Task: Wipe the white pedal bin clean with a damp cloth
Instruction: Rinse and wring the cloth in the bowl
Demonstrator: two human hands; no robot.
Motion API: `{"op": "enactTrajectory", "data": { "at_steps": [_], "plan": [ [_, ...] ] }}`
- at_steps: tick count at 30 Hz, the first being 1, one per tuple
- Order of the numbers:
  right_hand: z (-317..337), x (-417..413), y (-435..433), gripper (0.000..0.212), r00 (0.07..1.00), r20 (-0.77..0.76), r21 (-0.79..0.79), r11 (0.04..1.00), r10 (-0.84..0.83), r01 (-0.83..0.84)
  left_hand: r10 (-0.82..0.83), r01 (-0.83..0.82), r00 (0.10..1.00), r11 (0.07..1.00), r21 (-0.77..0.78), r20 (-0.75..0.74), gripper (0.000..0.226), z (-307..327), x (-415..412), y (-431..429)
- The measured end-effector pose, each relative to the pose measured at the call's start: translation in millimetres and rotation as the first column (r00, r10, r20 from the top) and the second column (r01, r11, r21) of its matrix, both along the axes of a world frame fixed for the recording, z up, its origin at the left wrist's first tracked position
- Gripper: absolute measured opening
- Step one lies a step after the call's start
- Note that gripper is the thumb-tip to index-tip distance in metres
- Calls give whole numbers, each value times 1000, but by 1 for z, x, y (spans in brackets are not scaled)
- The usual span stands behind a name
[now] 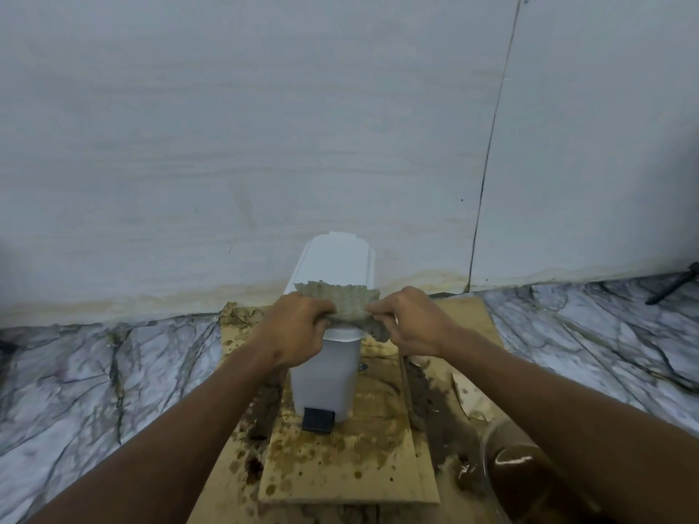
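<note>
- My left hand (299,327) has its fingers curled round the left end of the cloth (340,302).
- My right hand (412,323) pinches the right end with my fingertips.
- The cloth is grey and dirty. I hold it stretched out between both hands, just above the top of the white pedal bin (325,376).
- The bin stands on a stained sheet of cardboard (340,467), close to the wall (264,145). Its black pedal (318,419) points at me.
- The lid (336,259) looks like it is tipped up behind the cloth.
- A bowl of brown water (529,482) sits near my right arm.
- I think I am getting the cloth ready: opening it out before I wipe.
- The front of the bin looks quite white. I cannot see the back or the sides well.
- Next I think I should lay the cloth flat on the rim or lid and rub. One hand should hold the bin so it does not tip.
- The cloth looks mucky, so it may need a rinse first, or it could smear.
</note>
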State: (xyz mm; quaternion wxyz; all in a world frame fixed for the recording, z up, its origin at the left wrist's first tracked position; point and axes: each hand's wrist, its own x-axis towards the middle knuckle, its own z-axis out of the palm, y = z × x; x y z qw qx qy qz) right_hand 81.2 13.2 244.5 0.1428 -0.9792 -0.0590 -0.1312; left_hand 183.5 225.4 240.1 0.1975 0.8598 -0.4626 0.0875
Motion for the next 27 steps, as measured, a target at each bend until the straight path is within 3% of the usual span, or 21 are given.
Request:
{"op": "enactTrajectory", "data": {
  "at_steps": [7,11,16,21,27],
  "plan": [
    [13,-52,-42,24,986,-140,316,940,-89,130,-130,121,977,991,-60,-170,23,19,-33,-51],
    [16,-90,-71,19,973,-192,414,888,-131,201,-219,197,944,974,-111,-246,23,23,-58,-90],
    [2,-154,-112,12,932,-319,398,868,-173,298,-343,353,893,935,-21,-292,19,-1,-92,-143],
    [-49,-230,-135,7,906,-368,415,835,-208,360,-489,572,802,794,207,-344,18,-53,-138,-191],
    [-141,-296,-117,12,857,-463,576,658,-226,485,-500,690,698,661,295,-513,13,-124,-178,-200]
  ]
}}
